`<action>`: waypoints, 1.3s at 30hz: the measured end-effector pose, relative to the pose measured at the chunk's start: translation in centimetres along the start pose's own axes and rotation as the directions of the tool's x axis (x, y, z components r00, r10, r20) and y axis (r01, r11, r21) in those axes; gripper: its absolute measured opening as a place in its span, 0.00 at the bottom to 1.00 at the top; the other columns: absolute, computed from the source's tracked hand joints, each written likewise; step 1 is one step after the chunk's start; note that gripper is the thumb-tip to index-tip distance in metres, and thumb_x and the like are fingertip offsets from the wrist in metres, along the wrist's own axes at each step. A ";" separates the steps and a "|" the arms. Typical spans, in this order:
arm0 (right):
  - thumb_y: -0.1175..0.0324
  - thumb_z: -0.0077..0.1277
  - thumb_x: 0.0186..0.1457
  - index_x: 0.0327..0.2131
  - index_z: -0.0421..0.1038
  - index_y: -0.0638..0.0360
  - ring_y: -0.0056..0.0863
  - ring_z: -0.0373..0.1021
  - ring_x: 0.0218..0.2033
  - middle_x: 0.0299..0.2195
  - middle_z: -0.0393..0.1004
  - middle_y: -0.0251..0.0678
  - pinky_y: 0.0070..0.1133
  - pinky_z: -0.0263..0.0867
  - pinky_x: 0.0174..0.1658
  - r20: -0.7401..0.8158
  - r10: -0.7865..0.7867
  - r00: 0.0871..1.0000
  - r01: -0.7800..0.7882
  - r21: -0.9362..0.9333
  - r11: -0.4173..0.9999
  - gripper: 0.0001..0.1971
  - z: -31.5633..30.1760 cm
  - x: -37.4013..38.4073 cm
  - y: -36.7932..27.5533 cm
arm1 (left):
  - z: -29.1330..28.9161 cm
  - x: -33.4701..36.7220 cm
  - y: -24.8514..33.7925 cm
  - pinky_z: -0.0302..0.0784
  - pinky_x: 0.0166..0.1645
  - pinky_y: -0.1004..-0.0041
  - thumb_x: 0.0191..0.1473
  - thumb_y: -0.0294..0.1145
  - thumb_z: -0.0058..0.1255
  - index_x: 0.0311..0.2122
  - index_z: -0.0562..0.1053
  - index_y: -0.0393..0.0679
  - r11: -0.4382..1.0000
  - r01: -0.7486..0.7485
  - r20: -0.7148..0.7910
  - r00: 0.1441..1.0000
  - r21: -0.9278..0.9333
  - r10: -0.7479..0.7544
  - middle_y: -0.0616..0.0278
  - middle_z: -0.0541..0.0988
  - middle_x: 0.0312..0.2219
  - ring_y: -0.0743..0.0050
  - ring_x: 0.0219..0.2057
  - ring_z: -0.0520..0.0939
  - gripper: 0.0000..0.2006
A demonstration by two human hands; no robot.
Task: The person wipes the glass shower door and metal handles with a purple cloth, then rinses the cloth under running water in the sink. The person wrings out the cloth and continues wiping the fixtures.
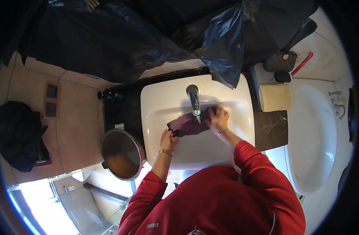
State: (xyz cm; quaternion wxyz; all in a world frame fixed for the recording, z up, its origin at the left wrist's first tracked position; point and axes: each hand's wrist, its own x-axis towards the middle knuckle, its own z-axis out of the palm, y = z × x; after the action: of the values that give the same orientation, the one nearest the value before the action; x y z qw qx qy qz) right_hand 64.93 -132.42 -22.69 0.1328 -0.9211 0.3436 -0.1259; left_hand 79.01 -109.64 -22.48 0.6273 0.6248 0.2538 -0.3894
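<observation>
A wet-looking purple piece of cloth (189,124) with dark edging is stretched across the white washbasin (199,154). Water runs onto it from the chrome tap (192,94) above. At the cloth's left end, my left hand (168,140) has its fingers closed on the dark edge. My right hand (218,120) grips the bunched right end, beside the stream. The right fingertips are partly blurred and hidden in the folds. Red sleeves cover both my forearms in part, with a watch on the left wrist and a thin bracelet on the right.
A large round metal pot (122,154) stands left of the basin. On the right are a folded cream towel (275,98), a small brown pouch (280,61) and a white bathtub (312,137). Black plastic sheeting (109,39) hangs behind, one flap reaching over the basin's back rim.
</observation>
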 end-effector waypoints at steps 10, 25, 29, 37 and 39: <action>0.68 0.51 0.46 0.30 0.67 0.57 0.32 0.65 0.35 0.30 0.68 0.37 0.29 0.63 0.39 0.013 -0.531 0.847 0.384 0.676 0.629 0.08 1.6 -4.0 -12.9 | -1.8 7.9 -7.1 0.68 0.47 0.61 0.54 0.56 0.40 0.47 0.68 0.46 0.794 -0.570 0.588 0.723 0.210 0.363 0.59 0.73 0.38 0.62 0.42 0.72 0.26; 0.52 0.52 0.47 0.33 0.72 0.53 0.41 0.66 0.39 0.33 0.72 0.40 0.36 0.62 0.40 0.126 -0.308 0.943 0.295 0.114 0.949 0.16 -2.5 0.6 0.3 | 4.4 -2.7 0.2 0.73 0.41 0.67 0.53 0.38 0.49 0.49 0.68 0.47 0.810 -0.548 0.622 0.714 0.211 0.322 0.61 0.75 0.37 0.67 0.38 0.77 0.17; 0.53 0.51 0.49 0.39 0.71 0.52 0.39 0.62 0.45 0.38 0.71 0.38 0.38 0.61 0.40 0.161 0.070 0.984 -0.073 0.015 0.997 0.17 0.5 0.9 2.3 | 1.1 -1.0 1.5 0.77 0.36 0.57 0.52 0.41 0.53 0.53 0.62 0.46 0.744 -0.478 0.540 0.820 0.467 0.188 0.57 0.73 0.40 0.56 0.34 0.78 0.25; 0.75 0.46 0.47 0.31 0.70 0.58 0.36 0.69 0.33 0.26 0.71 0.39 0.30 0.66 0.37 0.052 -0.316 0.947 0.167 0.762 0.626 0.06 2.8 -2.1 -8.4 | 0.9 6.7 -4.8 0.70 0.50 0.56 0.55 0.44 0.45 0.53 0.62 0.41 0.685 -0.686 0.829 0.514 0.245 0.218 0.54 0.67 0.48 0.57 0.50 0.69 0.24; 0.75 0.47 0.47 0.31 0.70 0.58 0.35 0.68 0.32 0.26 0.70 0.37 0.29 0.65 0.37 -0.018 -0.299 0.954 0.217 0.727 0.651 0.06 2.2 -3.6 -9.7 | 1.0 5.7 -3.9 0.70 0.49 0.67 0.53 0.30 0.45 0.44 0.70 0.42 0.484 -0.842 0.905 0.374 0.240 0.202 0.60 0.73 0.41 0.66 0.44 0.74 0.13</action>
State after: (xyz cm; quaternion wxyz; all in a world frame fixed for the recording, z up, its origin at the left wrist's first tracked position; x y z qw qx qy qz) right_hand 68.79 -122.59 -22.03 0.4821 -0.8388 0.1244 -0.2204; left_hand 78.91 -111.27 -29.30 0.4838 0.6144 -0.4469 -0.4344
